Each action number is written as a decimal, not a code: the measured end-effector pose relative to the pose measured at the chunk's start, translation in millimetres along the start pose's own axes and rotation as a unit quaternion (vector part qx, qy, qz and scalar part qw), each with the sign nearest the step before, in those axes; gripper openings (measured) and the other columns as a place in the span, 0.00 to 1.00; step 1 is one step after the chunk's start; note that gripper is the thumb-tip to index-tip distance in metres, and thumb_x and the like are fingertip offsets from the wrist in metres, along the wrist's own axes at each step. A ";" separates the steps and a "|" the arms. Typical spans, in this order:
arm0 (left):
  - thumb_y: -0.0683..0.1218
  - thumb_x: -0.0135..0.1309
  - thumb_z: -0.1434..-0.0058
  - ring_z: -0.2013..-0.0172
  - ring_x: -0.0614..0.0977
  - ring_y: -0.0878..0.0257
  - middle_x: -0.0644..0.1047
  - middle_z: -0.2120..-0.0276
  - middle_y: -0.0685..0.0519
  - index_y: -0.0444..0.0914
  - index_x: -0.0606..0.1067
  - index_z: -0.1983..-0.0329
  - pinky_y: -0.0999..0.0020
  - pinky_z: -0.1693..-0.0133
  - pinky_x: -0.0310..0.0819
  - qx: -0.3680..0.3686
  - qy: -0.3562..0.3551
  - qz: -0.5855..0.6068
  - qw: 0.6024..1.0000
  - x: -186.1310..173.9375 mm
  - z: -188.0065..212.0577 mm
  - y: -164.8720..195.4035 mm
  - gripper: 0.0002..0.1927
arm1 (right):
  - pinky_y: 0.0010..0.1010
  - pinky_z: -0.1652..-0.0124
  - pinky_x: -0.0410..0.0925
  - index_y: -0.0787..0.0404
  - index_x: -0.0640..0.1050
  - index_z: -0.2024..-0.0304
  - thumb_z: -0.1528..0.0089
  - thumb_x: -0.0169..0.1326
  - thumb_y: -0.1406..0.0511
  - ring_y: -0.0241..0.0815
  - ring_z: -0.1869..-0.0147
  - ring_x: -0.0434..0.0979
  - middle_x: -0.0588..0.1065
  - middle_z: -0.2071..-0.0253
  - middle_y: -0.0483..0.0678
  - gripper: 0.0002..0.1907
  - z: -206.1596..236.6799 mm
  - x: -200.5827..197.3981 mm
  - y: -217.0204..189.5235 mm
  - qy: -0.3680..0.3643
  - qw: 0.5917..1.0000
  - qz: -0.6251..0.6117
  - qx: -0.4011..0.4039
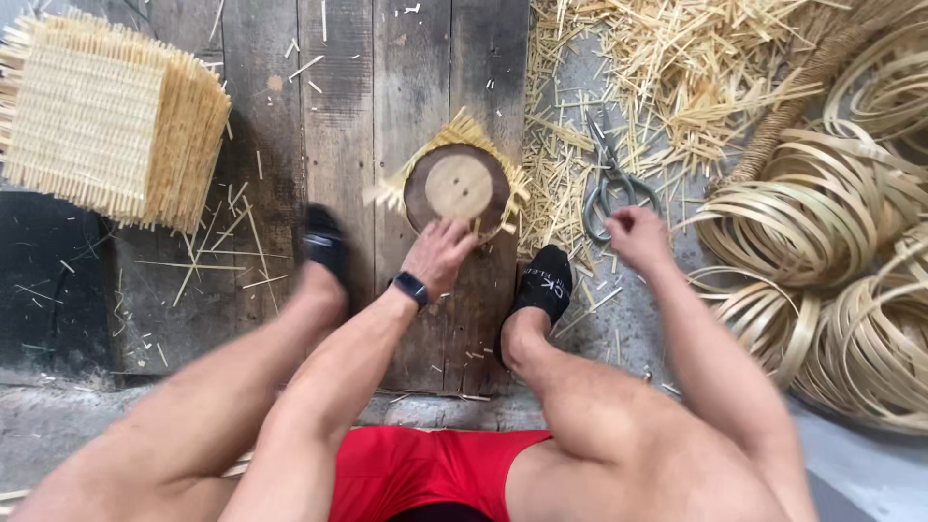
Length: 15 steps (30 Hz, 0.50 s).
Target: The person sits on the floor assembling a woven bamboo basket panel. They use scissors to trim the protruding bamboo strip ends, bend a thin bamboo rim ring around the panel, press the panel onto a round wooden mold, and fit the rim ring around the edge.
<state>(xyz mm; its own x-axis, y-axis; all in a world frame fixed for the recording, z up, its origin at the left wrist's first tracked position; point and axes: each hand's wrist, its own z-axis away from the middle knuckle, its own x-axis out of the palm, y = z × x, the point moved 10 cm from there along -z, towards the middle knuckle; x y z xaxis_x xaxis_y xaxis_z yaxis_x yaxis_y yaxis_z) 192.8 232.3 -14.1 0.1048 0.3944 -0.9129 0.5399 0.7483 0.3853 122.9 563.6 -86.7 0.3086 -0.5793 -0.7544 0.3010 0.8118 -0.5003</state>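
A round wooden disc [456, 187] lies on a square woven bamboo mat [464, 129] on a dark plank board. My left hand [440, 253], with a dark watch on the wrist, presses its fingers on the disc's near edge. My right hand [635, 235] hovers just below a pair of grey metal scissors [610, 180] that lie on the ground among bamboo offcuts; its fingers are curled and hold nothing that I can see. My feet in black socks rest on either side of the disc.
A tall stack of woven bamboo mats [101, 121] stands at the far left. Coils of split bamboo strips [831, 208] pile up on the right. Loose bamboo offcuts [677, 68] cover the ground at the top right. The plank board [338, 116] carries scattered splinters.
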 end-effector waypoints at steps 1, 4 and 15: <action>0.36 0.57 0.46 0.46 0.76 0.50 0.73 0.48 0.49 0.40 0.74 0.48 0.54 0.46 0.71 0.001 -0.025 0.033 0.999 9.2 1.3 -2.3 0.21 | 0.42 0.44 0.69 0.62 0.80 0.51 0.39 0.63 0.58 0.51 0.46 0.76 0.77 0.52 0.57 0.18 -5.4 8.9 4.4 0.029 0.999 0.034 -0.017; 0.42 0.58 0.39 0.43 0.74 0.53 0.73 0.47 0.51 0.44 0.73 0.50 0.53 0.40 0.70 -0.032 0.028 0.044 0.998 0.9 -17.7 -26.5 0.14 | 0.46 0.43 0.64 0.67 0.72 0.45 0.43 0.67 0.58 0.57 0.43 0.70 0.71 0.49 0.63 0.30 -31.9 11.9 13.0 0.072 0.991 0.108 0.001; 0.63 0.72 0.60 0.44 0.68 0.46 0.66 0.45 0.44 0.48 0.65 0.31 0.45 0.49 0.68 -0.321 0.022 0.033 0.946 6.3 -85.7 -84.6 0.52 | 0.39 0.51 0.72 0.68 0.81 0.58 0.49 0.65 0.66 0.48 0.55 0.79 0.80 0.60 0.57 0.18 -80.6 41.9 49.5 -0.060 0.991 -0.009 0.123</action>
<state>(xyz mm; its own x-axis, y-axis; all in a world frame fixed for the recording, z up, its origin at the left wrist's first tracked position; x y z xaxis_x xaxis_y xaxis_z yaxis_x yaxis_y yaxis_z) 76.1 217.1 -40.9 0.0779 0.4625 -0.8832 -0.0874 0.8856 0.4561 78.0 585.5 -177.3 0.4015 -0.6100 -0.6832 0.5131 0.7677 -0.3840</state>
